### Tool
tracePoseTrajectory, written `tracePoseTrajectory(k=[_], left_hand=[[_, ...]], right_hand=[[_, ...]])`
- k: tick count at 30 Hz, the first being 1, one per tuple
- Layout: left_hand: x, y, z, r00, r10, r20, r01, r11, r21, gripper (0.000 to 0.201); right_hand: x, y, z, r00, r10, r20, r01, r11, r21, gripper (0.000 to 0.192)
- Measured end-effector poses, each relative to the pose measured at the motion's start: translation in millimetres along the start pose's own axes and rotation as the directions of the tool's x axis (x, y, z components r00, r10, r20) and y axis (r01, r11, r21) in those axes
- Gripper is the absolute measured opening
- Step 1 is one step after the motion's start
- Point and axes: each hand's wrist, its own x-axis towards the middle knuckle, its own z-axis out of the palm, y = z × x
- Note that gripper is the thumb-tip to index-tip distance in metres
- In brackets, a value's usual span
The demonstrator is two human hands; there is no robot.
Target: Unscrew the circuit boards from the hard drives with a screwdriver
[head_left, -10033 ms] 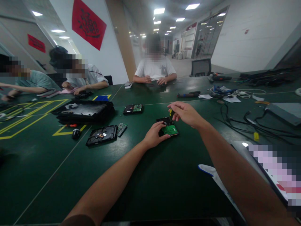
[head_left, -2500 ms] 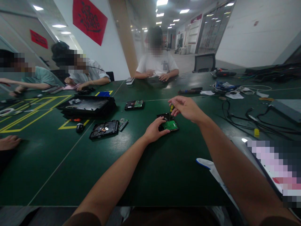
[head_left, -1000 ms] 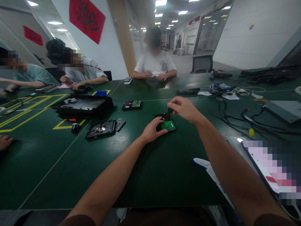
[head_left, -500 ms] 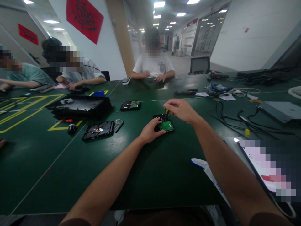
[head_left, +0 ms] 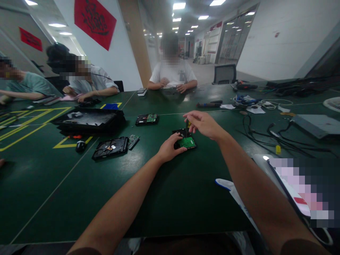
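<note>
Dark green and marked with yellow tape lines, the long surface [head_left: 79, 184] fills a bright office hall where several people sit at work.

At its middle, the fingers [head_left: 189, 118] of the right hand [head_left: 204, 124] are pinched narrowly around the handle of a small screwdriver [head_left: 187, 126], which stands nearly upright with its tip down on a hard drive [head_left: 184, 139]. The drive lies flat, its green circuit board [head_left: 187, 142] facing up. The left hand [head_left: 168, 148] rests against the drive's near left edge, thumb and fingers curled onto it and pressing it to the surface; how far they wrap the far side cannot be told.

Left of the hands, well apart, a second hard drive [head_left: 147, 119] lies with its board up, and nearer the camera an opened drive [head_left: 110, 147] sits just beside a loose circuit board [head_left: 132, 140]. Beyond them lies a black tray [head_left: 89, 120]. To the right, a tangle of black cables [head_left: 268, 136] runs over the surface, and a white glove [head_left: 233, 189] lies by the right forearm.

Across the surface sits a person in a white shirt [head_left: 172, 74], hands together; two more people sit at the left.
</note>
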Motion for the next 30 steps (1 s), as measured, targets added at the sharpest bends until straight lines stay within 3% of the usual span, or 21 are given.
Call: tracePoseTrajectory(k=[4, 8, 17, 25, 30], left_hand=[[-0.7, 1.2, -0.7, 1.0, -0.014, 0.001, 0.014, 1.0, 0.009, 0.061], [-0.9, 1.7, -1.3, 1.0, -0.015, 0.002, 0.015, 1.0, 0.005, 0.06], [0.4, -3.2, 1.4, 1.0, 0.016, -0.008, -0.016, 1.0, 0.009, 0.061], [-0.6, -4.0, 0.9, 1.0, 0.017, -0.004, -0.017, 1.0, 0.013, 0.06], [-0.3, -3.9, 1.3, 1.0, 0.02, -0.006, -0.02, 1.0, 0.011, 0.06]], right_hand=[[0.8, 2.2, -0.3, 0.994, 0.002, -0.108, -0.017, 0.99, -0.139, 0.024], [1.0, 3.1, -0.2, 0.982, 0.065, -0.176, -0.093, 0.984, -0.155, 0.021], [3.6, 7.2, -2.1, 0.999, 0.025, -0.024, -0.025, 1.0, 0.006, 0.026], [1.6, 3.8, -4.9, 0.993, 0.004, -0.117, -0.025, 0.984, -0.175, 0.023], [1.3, 3.4, -4.4, 0.999, -0.005, -0.033, 0.001, 0.991, -0.134, 0.026]])
